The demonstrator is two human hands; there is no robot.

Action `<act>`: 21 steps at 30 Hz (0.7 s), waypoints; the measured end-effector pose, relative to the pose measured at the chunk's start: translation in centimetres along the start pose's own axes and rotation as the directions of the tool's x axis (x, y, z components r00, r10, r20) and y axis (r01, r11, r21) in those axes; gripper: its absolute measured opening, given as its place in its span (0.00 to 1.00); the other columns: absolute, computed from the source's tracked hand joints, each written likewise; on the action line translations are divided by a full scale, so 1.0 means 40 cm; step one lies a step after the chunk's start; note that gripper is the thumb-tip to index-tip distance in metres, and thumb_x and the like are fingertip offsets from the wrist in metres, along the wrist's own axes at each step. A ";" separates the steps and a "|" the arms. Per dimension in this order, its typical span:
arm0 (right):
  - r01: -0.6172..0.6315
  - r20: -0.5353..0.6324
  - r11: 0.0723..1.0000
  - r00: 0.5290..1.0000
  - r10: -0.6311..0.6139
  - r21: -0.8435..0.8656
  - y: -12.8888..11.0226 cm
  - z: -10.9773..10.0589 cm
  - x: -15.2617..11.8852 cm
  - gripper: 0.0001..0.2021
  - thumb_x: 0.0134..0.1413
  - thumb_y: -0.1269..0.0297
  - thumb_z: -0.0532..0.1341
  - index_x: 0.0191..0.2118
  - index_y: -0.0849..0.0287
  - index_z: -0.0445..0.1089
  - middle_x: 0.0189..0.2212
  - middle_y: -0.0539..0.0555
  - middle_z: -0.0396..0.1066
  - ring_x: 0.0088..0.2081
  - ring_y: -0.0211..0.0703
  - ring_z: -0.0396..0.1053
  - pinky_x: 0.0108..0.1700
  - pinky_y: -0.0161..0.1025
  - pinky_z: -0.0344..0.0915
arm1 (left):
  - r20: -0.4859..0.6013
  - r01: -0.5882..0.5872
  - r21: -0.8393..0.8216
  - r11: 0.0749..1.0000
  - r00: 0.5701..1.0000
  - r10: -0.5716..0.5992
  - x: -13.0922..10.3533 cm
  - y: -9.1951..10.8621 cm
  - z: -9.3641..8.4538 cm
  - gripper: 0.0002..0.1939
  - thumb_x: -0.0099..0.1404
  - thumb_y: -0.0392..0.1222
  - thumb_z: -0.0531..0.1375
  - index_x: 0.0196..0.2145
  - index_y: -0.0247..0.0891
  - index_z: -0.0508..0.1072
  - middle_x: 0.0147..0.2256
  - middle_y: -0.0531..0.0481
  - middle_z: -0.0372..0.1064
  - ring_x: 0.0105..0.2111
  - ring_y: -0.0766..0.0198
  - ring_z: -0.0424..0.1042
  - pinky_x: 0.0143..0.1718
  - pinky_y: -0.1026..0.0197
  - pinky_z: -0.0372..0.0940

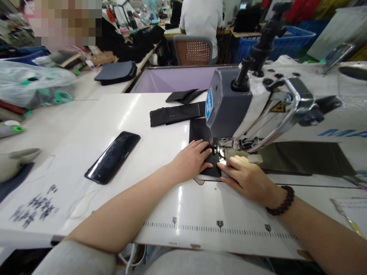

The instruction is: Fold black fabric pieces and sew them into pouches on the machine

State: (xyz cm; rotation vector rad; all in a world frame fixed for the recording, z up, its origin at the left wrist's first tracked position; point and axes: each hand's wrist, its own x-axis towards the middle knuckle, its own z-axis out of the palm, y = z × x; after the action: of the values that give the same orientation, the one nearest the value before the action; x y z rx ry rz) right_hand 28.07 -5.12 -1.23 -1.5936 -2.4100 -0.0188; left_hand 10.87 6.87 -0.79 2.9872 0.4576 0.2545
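A piece of black fabric (211,168) lies under the needle area of the sewing machine (229,103). My left hand (190,160) rests flat on its left part, fingers spread and pointing toward the presser foot (220,152). At the right edge of the same piece is my right hand (248,177), its fingertips pressing on the fabric close to the foot. Its fingers are bent and partly overlap, and they do not wrap round anything visible. A dark braided bracelet (282,200) circles the right wrist. The fabric's far end runs behind the machine head.
Folded black fabric pieces (174,115) lie beyond my left hand. A phone (113,157) is on the table (155,194) at left. Dark olive fabric (304,157) lies under the machine arm. Behind are a stack of dark panels (116,71), a chair (192,50) and a seated person (201,23).
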 end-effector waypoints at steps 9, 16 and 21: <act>-0.014 0.002 1.000 1.000 0.014 -0.001 -0.002 -0.001 0.005 0.16 0.56 0.62 0.51 0.43 0.66 0.68 0.31 0.59 0.65 0.33 0.44 0.61 0.35 0.40 0.60 | 0.021 0.002 0.014 1.000 1.000 -0.002 0.005 -0.005 -0.001 0.23 0.63 0.50 0.51 0.47 0.29 0.64 0.47 0.39 0.59 0.51 0.52 0.56 0.53 0.52 0.53; -0.022 0.011 1.000 1.000 0.022 0.014 -0.002 0.000 0.004 0.15 0.55 0.62 0.51 0.44 0.66 0.67 0.31 0.59 0.65 0.33 0.44 0.62 0.35 0.41 0.60 | 0.023 -0.002 0.018 1.000 1.000 0.002 0.004 -0.005 -0.006 0.22 0.63 0.49 0.51 0.48 0.29 0.64 0.47 0.39 0.60 0.50 0.52 0.58 0.52 0.52 0.54; -0.019 0.003 0.999 1.000 0.019 0.026 -0.003 0.001 0.004 0.16 0.56 0.62 0.51 0.43 0.66 0.67 0.31 0.59 0.65 0.33 0.44 0.62 0.35 0.42 0.61 | 0.006 -0.010 0.032 0.999 1.000 0.010 0.005 -0.004 -0.005 0.23 0.63 0.50 0.51 0.47 0.28 0.65 0.45 0.40 0.61 0.49 0.52 0.59 0.52 0.52 0.54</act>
State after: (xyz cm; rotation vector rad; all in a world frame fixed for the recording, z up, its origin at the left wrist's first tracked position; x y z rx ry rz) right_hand 27.90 -5.02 -1.21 -1.6064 -2.3869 0.0187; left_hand 10.97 7.10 -0.60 3.0213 0.4503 0.2414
